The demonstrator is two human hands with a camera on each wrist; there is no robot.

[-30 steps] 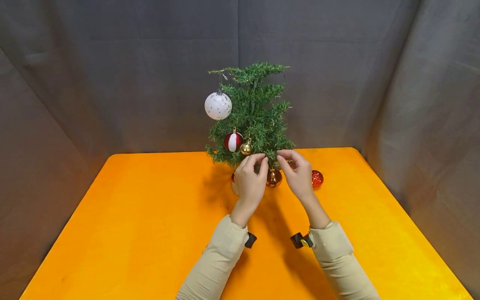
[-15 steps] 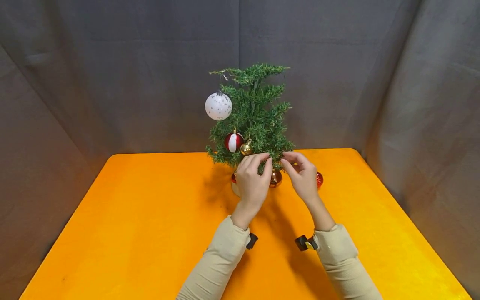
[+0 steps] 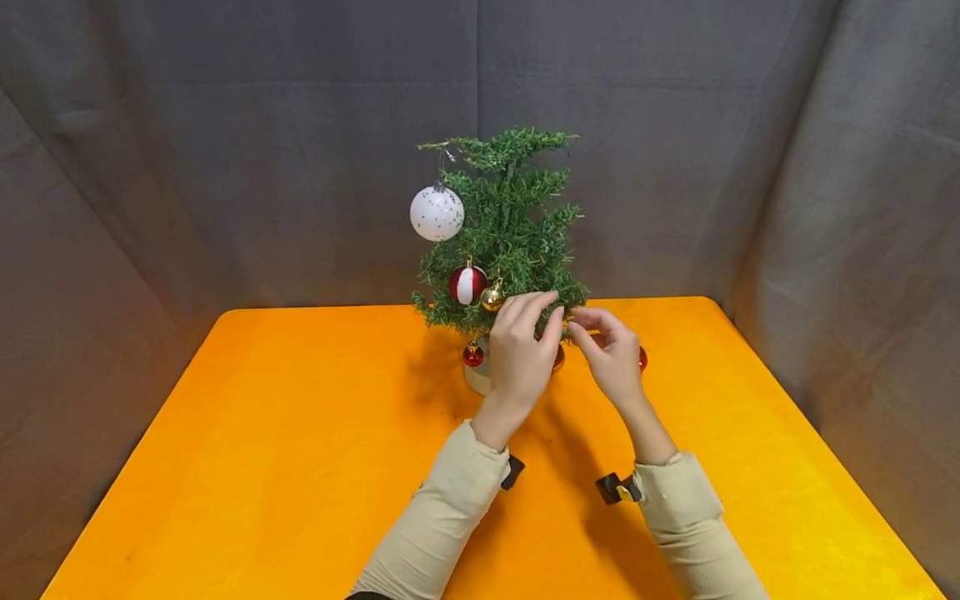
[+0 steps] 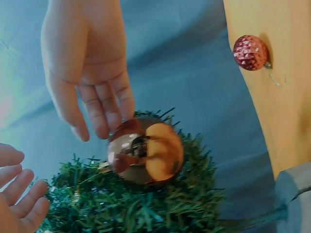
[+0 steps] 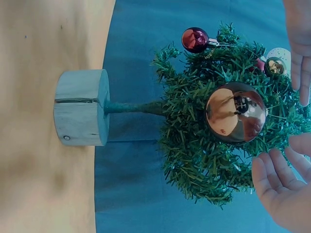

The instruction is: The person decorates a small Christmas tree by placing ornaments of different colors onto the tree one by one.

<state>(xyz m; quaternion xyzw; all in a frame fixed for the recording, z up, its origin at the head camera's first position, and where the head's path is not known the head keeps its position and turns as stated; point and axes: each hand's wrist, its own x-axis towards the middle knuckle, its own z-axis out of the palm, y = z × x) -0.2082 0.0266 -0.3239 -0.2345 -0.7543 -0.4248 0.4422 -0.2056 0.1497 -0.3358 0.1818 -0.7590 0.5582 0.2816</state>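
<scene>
A small green artificial Christmas tree (image 3: 513, 225) stands on a round wooden base (image 5: 82, 108). Low on its front hangs a shiny copper bauble (image 5: 235, 114), mostly covered by my left hand (image 3: 517, 350) in the head view. That hand is beside the lower branches, thumb and index finger apart. My right hand (image 3: 611, 354) is at the lower right branches, with the fingertips close to the greenery; whether they touch it I cannot tell. In the left wrist view, the right fingers (image 4: 99, 109) extend toward the copper bauble's edge. Neither hand visibly holds anything.
A white speckled bauble (image 3: 437, 213), a red-and-white one (image 3: 468, 284), a small gold one (image 3: 492, 296) and a small red one (image 3: 473, 354) hang on the left. A red faceted bauble (image 4: 251, 52) lies on the orange table (image 3: 300, 433). Grey cloth (image 3: 337, 167) surrounds it.
Both hands have shifted right along the lower branches, and the left has also risen slightly, its thumb and index finger clearly apart. The small red bauble and wooden base show more now.
</scene>
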